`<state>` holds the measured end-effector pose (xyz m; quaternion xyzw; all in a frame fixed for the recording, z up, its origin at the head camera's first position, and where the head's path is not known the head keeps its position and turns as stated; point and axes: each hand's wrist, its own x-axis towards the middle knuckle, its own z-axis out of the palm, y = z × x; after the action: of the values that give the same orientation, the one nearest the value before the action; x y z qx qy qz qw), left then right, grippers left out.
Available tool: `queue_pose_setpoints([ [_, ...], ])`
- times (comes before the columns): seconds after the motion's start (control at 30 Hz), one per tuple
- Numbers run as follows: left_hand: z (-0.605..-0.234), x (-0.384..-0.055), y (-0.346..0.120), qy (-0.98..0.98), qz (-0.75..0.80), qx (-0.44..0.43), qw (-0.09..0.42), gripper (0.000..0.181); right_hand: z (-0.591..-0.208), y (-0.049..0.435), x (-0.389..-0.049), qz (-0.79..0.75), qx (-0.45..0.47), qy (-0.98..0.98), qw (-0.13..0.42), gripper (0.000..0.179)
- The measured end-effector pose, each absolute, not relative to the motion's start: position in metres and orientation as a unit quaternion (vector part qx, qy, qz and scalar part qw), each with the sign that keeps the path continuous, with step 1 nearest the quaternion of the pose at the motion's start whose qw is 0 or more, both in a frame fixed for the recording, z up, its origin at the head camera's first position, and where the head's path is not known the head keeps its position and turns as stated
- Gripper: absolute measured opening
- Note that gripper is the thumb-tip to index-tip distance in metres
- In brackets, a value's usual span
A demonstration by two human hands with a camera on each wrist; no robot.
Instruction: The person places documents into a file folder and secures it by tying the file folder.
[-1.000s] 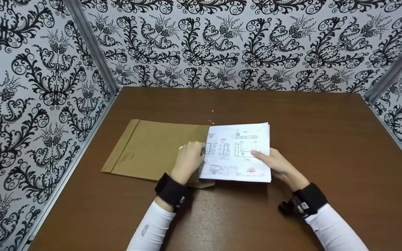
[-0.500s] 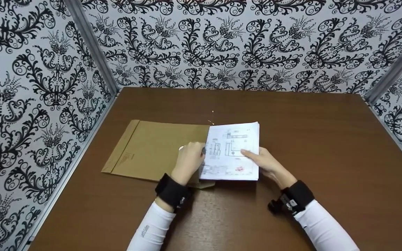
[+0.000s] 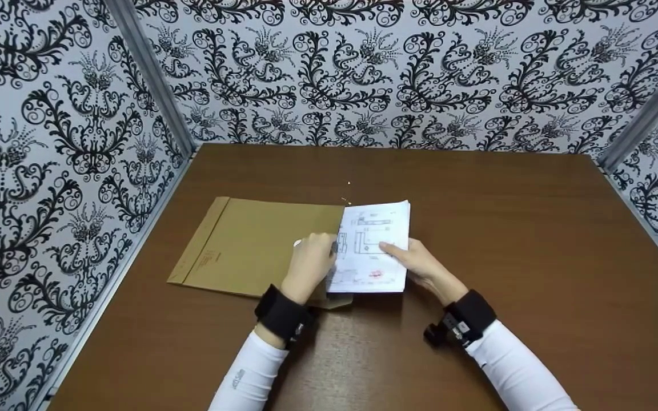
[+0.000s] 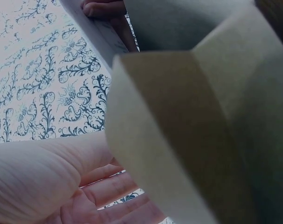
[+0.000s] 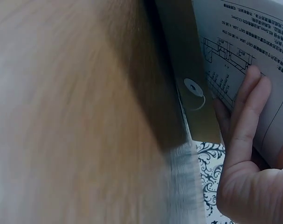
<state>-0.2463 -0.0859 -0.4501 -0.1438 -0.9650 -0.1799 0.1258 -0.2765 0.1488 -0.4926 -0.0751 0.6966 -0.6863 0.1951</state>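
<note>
A flat brown paper envelope (image 3: 260,234) lies on the table with its mouth to the right. My left hand (image 3: 309,260) grips the envelope at that mouth. A stack of white papers (image 3: 372,225), printed with technical drawings, sits partly inside, its left part hidden by the envelope and hand. My right hand (image 3: 420,264) holds the stack's right edge, thumb on top and fingers beneath. In the left wrist view the envelope's flap (image 4: 164,116) stands bent in front of the camera. On the flap in the right wrist view sits a white string button (image 5: 193,87).
The brown wooden table (image 3: 534,240) extends around the envelope. Patterned walls (image 3: 363,74) enclose the back and sides. A thin bit of string (image 3: 345,200) shows at the envelope's back right corner.
My right hand has moved left, sliding the papers further into the envelope, so less of the stack shows. My left hand and the envelope have stayed nearly still.
</note>
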Motion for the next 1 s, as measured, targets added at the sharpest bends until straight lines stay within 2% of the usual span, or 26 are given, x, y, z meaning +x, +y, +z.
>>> queue_pose_setpoints([
  [0.37,-0.45,-0.247,-0.085,-0.965,-0.185,-0.143,0.117,0.014,-0.493,0.135,-0.28,-0.7,-0.069,0.682,0.201,0.046],
  [0.7,-0.452,-0.248,-0.086,-0.964,-0.181,-0.141,0.131,0.015,-0.491,0.127,-0.283,-0.701,-0.066,0.68,0.207,0.046],
  [1.0,-0.453,-0.248,-0.086,-0.965,-0.185,-0.137,0.128,0.016,-0.488,0.129,-0.282,-0.7,-0.051,0.671,0.238,0.049],
])
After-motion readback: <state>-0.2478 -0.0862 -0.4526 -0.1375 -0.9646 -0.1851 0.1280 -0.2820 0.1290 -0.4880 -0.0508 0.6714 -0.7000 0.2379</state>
